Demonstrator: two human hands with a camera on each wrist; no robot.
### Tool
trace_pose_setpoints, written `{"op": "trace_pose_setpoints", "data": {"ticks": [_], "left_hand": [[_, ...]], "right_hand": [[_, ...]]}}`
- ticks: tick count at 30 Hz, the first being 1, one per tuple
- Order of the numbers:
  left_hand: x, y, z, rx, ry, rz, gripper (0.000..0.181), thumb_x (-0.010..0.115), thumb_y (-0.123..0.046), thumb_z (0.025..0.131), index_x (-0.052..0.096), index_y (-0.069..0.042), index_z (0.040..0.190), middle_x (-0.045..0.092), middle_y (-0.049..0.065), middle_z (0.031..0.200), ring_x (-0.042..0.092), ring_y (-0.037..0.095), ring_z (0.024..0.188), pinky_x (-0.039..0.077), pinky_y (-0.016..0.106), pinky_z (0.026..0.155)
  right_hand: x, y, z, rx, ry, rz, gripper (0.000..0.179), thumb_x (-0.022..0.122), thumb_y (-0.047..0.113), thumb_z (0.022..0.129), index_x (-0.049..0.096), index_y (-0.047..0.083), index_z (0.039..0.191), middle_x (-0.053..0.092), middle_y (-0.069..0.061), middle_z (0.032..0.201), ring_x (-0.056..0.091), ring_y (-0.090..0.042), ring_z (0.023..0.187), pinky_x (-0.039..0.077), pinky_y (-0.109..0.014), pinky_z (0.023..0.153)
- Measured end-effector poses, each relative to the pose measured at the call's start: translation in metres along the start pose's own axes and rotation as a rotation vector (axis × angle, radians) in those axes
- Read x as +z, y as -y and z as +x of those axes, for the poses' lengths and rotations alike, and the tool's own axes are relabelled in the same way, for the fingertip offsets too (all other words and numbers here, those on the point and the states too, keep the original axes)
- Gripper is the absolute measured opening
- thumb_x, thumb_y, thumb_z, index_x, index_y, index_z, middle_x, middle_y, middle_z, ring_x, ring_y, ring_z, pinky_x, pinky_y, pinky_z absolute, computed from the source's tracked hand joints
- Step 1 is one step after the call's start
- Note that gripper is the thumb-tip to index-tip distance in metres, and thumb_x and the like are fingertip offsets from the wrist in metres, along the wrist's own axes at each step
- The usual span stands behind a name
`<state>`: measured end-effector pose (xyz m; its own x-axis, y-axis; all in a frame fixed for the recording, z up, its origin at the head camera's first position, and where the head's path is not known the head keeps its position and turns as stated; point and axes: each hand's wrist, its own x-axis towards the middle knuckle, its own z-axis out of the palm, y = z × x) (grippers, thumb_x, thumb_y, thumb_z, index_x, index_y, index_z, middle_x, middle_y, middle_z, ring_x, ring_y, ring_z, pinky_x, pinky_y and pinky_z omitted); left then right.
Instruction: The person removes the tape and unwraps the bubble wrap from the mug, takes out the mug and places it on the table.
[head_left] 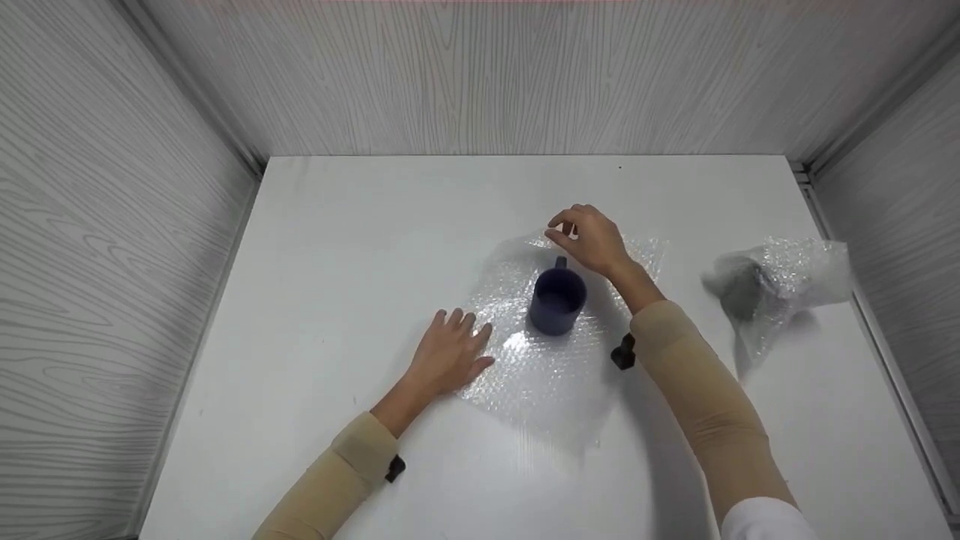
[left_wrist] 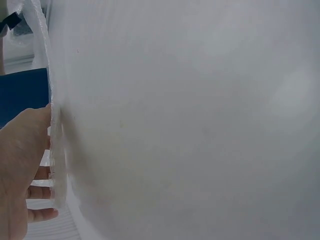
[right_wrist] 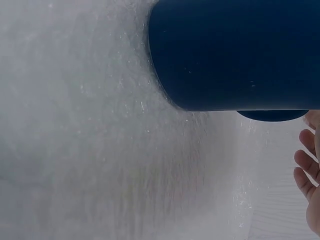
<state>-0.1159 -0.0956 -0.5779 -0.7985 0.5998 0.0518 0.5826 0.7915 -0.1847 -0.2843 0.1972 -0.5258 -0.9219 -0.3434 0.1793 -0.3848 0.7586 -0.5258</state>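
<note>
A dark blue mug point(head_left: 555, 304) stands upright on a sheet of bubble wrap point(head_left: 540, 405), its handle point(head_left: 561, 262) toward the back. My left hand point(head_left: 450, 352) lies spread over the sheet's left edge, fingertips and thumb on the plastic. Beyond the mug, my right hand point(head_left: 592, 238) hovers at the sheet's back corner with fingers bent and a small gap between thumb and forefinger. The right wrist view shows the mug's side point(right_wrist: 235, 55) close up, with the bent fingers point(right_wrist: 306, 165) past its handle.
At the right of the white table point(head_left: 337, 240) sits a bubble-wrapped bundle point(head_left: 787, 281) with a dark grey object inside. Grey wood-grain panels rise behind the table point(head_left: 480, 82) and at both sides. Each wrist carries a small black device point(head_left: 624, 352).
</note>
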Motion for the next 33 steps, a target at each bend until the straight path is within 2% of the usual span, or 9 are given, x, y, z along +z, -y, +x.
{"op": "trace_pose_setpoints", "data": {"ticks": [7,13,24,33], "left_hand": [[-0.001,0.0,0.001,0.001,0.051,0.028,0.062,0.041,-0.063,0.107,0.057,-0.022,0.151,0.066,0.012,0.144,0.059,0.032,0.138,0.048,0.05,0.115],[-0.002,0.0,0.001,-0.002,0.041,0.011,0.061,0.043,-0.062,0.107,0.058,-0.021,0.149,0.066,0.013,0.141,0.06,0.033,0.135,0.048,0.051,0.114],[0.0,-0.001,0.0,-0.005,0.023,0.009,0.06,0.046,-0.061,0.106,0.059,-0.02,0.148,0.067,0.013,0.142,0.06,0.033,0.137,0.048,0.051,0.114],[0.0,-0.001,0.001,-0.002,-0.011,0.027,0.06,0.047,-0.062,0.105,0.06,-0.021,0.147,0.069,0.012,0.138,0.062,0.032,0.133,0.05,0.05,0.112]], "right_hand": [[0.005,-0.003,0.004,0.031,0.021,0.01,0.03,0.072,0.036,0.101,0.077,0.011,0.118,0.073,-0.011,0.104,0.066,-0.029,0.102,0.057,-0.047,0.088],[0.007,-0.002,0.008,0.059,0.057,0.032,0.039,0.071,0.041,0.1,0.074,0.012,0.126,0.074,-0.01,0.114,0.068,-0.03,0.113,0.056,-0.05,0.097],[0.014,-0.01,0.011,0.111,0.129,0.037,0.061,0.065,0.046,0.103,0.051,0.015,0.154,0.069,-0.011,0.142,0.066,-0.033,0.128,0.053,-0.054,0.106],[0.018,-0.018,0.01,0.099,0.196,0.022,0.054,0.064,0.04,0.104,0.058,0.011,0.149,0.064,-0.012,0.15,0.062,-0.036,0.137,0.047,-0.054,0.117]]}}
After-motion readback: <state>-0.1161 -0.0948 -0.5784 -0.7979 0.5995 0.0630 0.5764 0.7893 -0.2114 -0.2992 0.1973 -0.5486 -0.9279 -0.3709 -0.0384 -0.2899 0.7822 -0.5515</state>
